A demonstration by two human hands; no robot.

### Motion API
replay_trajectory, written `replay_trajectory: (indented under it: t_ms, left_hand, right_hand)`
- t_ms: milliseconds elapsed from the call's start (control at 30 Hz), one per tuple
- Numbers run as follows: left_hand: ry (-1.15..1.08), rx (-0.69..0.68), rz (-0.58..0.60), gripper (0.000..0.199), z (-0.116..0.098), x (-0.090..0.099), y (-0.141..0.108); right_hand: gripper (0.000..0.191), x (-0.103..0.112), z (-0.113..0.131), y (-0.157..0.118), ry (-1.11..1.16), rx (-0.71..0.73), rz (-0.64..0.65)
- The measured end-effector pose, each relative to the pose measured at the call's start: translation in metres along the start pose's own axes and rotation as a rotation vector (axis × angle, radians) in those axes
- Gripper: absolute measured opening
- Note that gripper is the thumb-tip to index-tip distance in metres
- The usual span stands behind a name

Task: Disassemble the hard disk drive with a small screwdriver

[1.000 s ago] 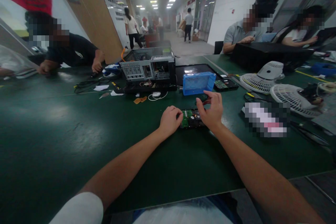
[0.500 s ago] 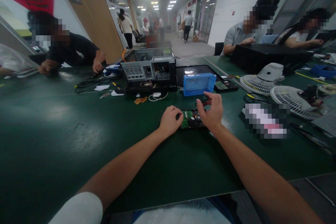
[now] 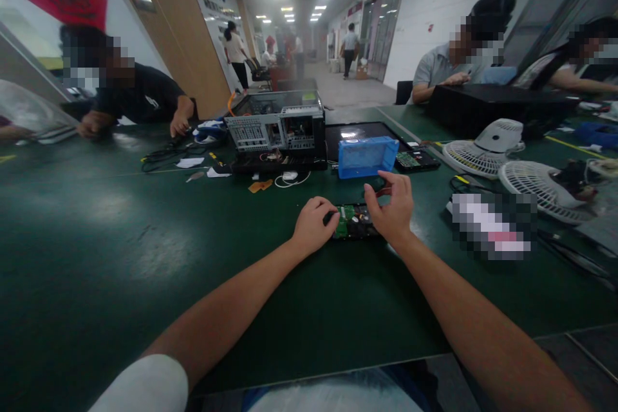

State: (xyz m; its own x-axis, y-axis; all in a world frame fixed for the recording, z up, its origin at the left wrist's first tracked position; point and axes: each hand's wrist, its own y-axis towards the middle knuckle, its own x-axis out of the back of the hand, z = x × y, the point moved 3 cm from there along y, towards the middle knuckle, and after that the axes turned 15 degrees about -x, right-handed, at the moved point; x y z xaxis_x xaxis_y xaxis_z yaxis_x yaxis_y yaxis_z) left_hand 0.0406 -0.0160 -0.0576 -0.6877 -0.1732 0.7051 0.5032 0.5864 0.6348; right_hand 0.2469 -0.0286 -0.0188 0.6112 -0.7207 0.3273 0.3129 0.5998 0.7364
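A black device with a green circuit board [image 3: 355, 221] lies on the green table between my hands. At its left end is my left hand [image 3: 315, 224], fingers curled in around something small and dark that I cannot make out. My right hand [image 3: 392, 206] is over the device's right end, thumb and fingers bent around a tool with a reddish handle and a dark part [image 3: 383, 190]; the rest of it is hidden. Just behind the right hand a blue plastic bin [image 3: 367, 158] stands tilted on its side.
Behind my hands stands an open computer case [image 3: 275, 132]. A second board [image 3: 418, 159] is right of the bin. White fan parts [image 3: 483, 148] and a pixelated object [image 3: 490, 225] lie right. Cables [image 3: 168, 153] and paper scraps lie left. People sit across the table.
The view has shifted slightly, so the scene sits a little lower and further right. Both hands keep nearly the same pose at the device. A person in the background has walked on.
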Motion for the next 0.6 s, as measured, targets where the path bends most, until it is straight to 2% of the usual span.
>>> replay_trajectory:
  t_ms: [267, 600]
  left_hand:
    - [0.067, -0.161, 0.079, 0.018, -0.013, 0.004, -0.005]
    - [0.050, -0.153, 0.156, 0.019, -0.013, 0.005, -0.005]
  right_hand:
    - [0.035, 0.001, 0.002, 0.000, 0.007, 0.008, -0.010]
    - [0.037, -0.001, 0.000, 0.000, 0.010, 0.002, 0.003]
